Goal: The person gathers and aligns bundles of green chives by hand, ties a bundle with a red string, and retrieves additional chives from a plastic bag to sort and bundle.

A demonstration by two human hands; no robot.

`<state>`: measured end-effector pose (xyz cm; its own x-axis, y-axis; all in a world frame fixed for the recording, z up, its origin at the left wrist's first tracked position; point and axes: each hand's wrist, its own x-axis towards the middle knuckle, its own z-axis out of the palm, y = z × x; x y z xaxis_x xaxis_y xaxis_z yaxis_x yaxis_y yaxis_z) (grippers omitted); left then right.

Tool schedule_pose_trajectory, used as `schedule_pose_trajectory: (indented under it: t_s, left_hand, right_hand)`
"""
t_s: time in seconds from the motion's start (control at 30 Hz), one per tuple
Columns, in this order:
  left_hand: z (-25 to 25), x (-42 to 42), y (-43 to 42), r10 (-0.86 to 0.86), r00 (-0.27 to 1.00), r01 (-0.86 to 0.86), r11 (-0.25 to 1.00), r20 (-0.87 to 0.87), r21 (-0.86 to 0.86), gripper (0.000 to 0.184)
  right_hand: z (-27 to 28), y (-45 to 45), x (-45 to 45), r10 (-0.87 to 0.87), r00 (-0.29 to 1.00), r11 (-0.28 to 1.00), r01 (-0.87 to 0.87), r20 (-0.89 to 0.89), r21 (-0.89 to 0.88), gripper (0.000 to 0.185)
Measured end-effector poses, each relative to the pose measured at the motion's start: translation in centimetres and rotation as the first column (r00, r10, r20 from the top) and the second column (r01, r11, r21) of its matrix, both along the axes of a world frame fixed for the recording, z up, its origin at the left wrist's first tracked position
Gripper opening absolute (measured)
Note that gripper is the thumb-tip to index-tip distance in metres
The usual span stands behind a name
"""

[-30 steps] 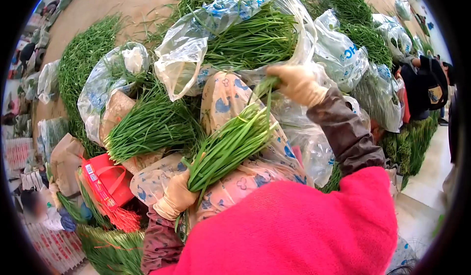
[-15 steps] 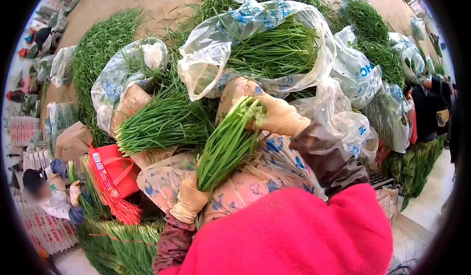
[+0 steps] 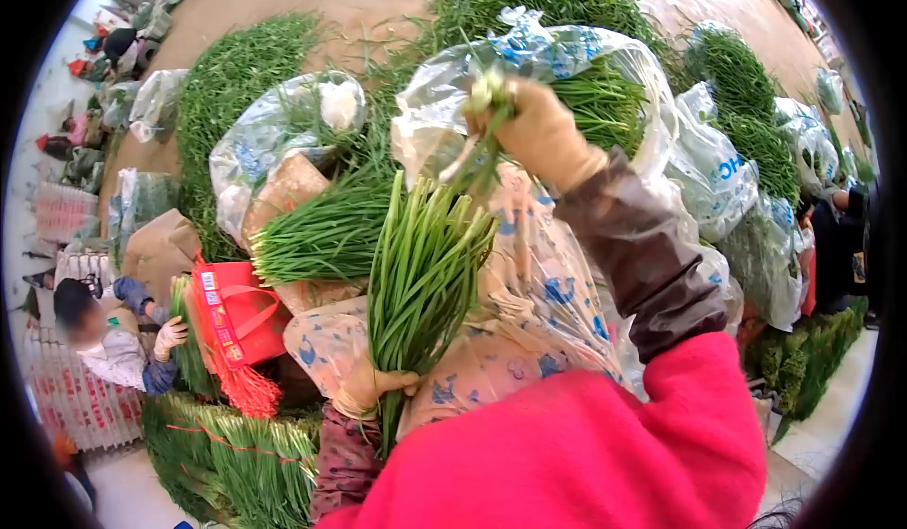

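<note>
My left hand point(image 3: 368, 387), in a pale glove, is closed round the leafy lower end of a bunch of garlic chives point(image 3: 420, 274). The pale stem ends fan out upward, over my apron-covered lap point(image 3: 539, 283). Above them my gloved right hand point(image 3: 548, 137) is raised and closed on a few loose strands of chives point(image 3: 489, 94), blurred by motion. A neat pile of chives point(image 3: 321, 241) lies beside the bunch on the left. Behind my right hand, an opened clear plastic bag point(image 3: 435, 90) holds more chives point(image 3: 605, 104).
To the left stand a red box point(image 3: 250, 316) with red ties point(image 3: 250, 397) and tied chive bundles point(image 3: 246, 468). Loose green heaps point(image 3: 241, 104) and filled plastic bags point(image 3: 718, 165) surround me. A co-worker point(image 3: 118, 335) sits at far left.
My right hand has moved up and away from the bunch, drawing some strands with it. The bunch in my left hand now stands more upright. The view has shifted slightly.
</note>
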<state>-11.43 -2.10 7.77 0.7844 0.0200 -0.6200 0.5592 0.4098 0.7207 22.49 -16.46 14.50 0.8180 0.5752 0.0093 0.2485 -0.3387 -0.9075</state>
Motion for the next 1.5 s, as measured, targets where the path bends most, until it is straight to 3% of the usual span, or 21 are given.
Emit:
schedule_pose_trajectory:
  t_s: [0.07, 0.13, 0.17, 0.2, 0.27, 0.33, 0.4, 0.5, 0.6, 0.67, 0.77, 0.83, 0.87, 0.93, 1.0, 1.07, 1.13, 1.2, 1.33, 1.47, 1.5]
  left_hand:
    - [0.8, -0.2, -0.1, 0.12, 0.993, -0.119, 0.986, 0.0, -0.114, 0.046]
    - [1.0, -0.4, -0.1, 0.166, 0.986, -0.162, 0.98, 0.032, -0.12, 0.044]
    - [0.9, -0.4, -0.1, 0.185, 0.981, -0.173, 0.972, 0.062, -0.162, 0.045]
    - [0.6, -0.6, -0.2, 0.208, 0.974, -0.186, 0.961, 0.091, -0.206, 0.045]
    - [0.5, -0.9, -0.3, 0.253, 0.962, -0.227, 0.952, 0.108, -0.204, 0.047]
    - [1.2, -0.7, -0.7, 0.336, 0.932, -0.288, 0.914, 0.136, -0.285, 0.049]
    - [1.2, -0.8, -0.8, 0.37, 0.916, -0.326, 0.91, 0.153, -0.255, 0.05]
    - [-0.3, -1.7, -0.2, 0.346, 0.926, -0.298, 0.916, 0.152, -0.268, 0.054]
    - [0.6, -1.0, -0.4, 0.391, 0.908, -0.338, 0.897, 0.152, -0.285, 0.052]
    - [1.4, -0.4, -1.0, 0.417, 0.897, -0.378, 0.896, 0.146, -0.235, 0.05]
    - [-0.2, -1.1, -0.9, 0.45, 0.872, -0.43, 0.892, 0.193, -0.138, 0.048]
    - [-1.7, -1.8, -0.8, 0.475, 0.87, -0.491, 0.861, -0.134, -0.136, 0.044]
    - [-1.8, -1.6, -0.9, 0.461, 0.877, -0.478, 0.868, -0.137, -0.138, 0.044]
    - [-1.3, -0.7, -1.6, 0.451, 0.882, -0.395, 0.867, 0.139, -0.303, 0.041]
    - [-0.9, -0.3, -2.2, 0.455, 0.882, -0.4, 0.863, 0.127, -0.309, 0.041]
    - [-0.6, 0.2, -2.7, 0.586, 0.809, -0.546, 0.771, 0.032, -0.328, 0.044]
    - [-1.7, -0.2, -2.1, 0.584, 0.812, -0.547, 0.76, -0.001, -0.352, 0.046]
    - [-2.1, -0.8, -1.9, 0.48, 0.838, -0.298, 0.802, 0.26, -0.518, 0.045]
    - [-2.9, -0.6, -1.2, 0.37, 0.84, -0.087, 0.814, 0.397, -0.574, 0.047]
    - [-1.4, 0.1, -1.3, 0.351, 0.866, -0.19, 0.89, 0.357, -0.414, 0.043]
    - [-1.1, 0.1, -1.5, 0.382, 0.871, -0.24, 0.879, 0.309, -0.411, 0.047]
  right_hand:
    - [4.4, 2.7, 1.5, -0.093, 0.978, 0.982, 0.058, 0.189, 0.182, 0.02]
    - [11.2, 4.2, 1.1, -0.115, 0.993, 0.954, 0.1, 0.038, 0.283, 0.048]
    - [10.5, 6.4, 4.5, -0.113, 0.98, 0.982, 0.084, 0.166, 0.172, 0.057]
    - [10.1, 8.6, 6.7, -0.145, 0.957, 0.976, 0.18, 0.252, -0.124, 0.057]
    - [5.8, 11.6, 9.2, 0.011, 0.69, 0.862, 0.36, 0.723, -0.356, 0.061]
    - [6.5, 9.5, 6.6, 0.351, 0.828, 0.858, -0.097, 0.437, -0.505, 0.058]
    - [3.5, 8.6, 4.2, 0.545, 0.838, 0.818, -0.531, 0.006, -0.22, 0.052]
    - [1.7, 6.8, -1.8, 0.635, 0.76, 0.757, -0.648, -0.138, -0.083, 0.051]
    - [-1.2, 6.1, -5.3, 0.491, 0.851, 0.866, -0.501, -0.186, -0.005, 0.058]
    - [-0.8, 4.6, -7.0, 0.449, 0.781, 0.891, -0.355, -0.434, 0.283, 0.051]
    - [-3.0, 2.1, -8.7, 0.525, 0.741, 0.768, -0.202, -0.417, 0.608, 0.052]
    - [-5.5, 2.6, -7.6, 0.443, 0.766, 0.827, -0.149, -0.465, 0.542, 0.053]
    - [-6.1, 2.5, -7.1, 0.352, 0.794, 0.874, -0.09, -0.495, 0.477, 0.055]
    - [-5.2, 1.4, -6.8, 0.426, 0.677, 0.84, -0.05, -0.6, 0.54, 0.057]
    - [-4.0, 0.4, -7.1, 0.648, 0.604, 0.713, -0.264, -0.464, 0.65, 0.062]
    - [-5.1, 0.7, -6.8, 0.662, 0.6, 0.699, -0.278, -0.449, 0.659, 0.061]
    - [-6.1, 1.0, -6.5, 0.427, 0.726, 0.839, -0.097, -0.538, 0.535, 0.058]
    - [-6.4, 0.2, -6.5, 0.409, 0.712, 0.847, -0.063, -0.571, 0.528, 0.052]
    - [-7.2, -0.6, -6.3, 0.352, 0.717, 0.895, -0.069, -0.602, 0.441, 0.046]
    - [-5.3, -0.5, -6.2, 0.231, 0.846, 0.95, -0.089, -0.48, 0.3, 0.034]
    - [-5.0, -0.5, -6.3, 0.178, 0.94, 0.939, -0.074, -0.29, 0.336, 0.03]
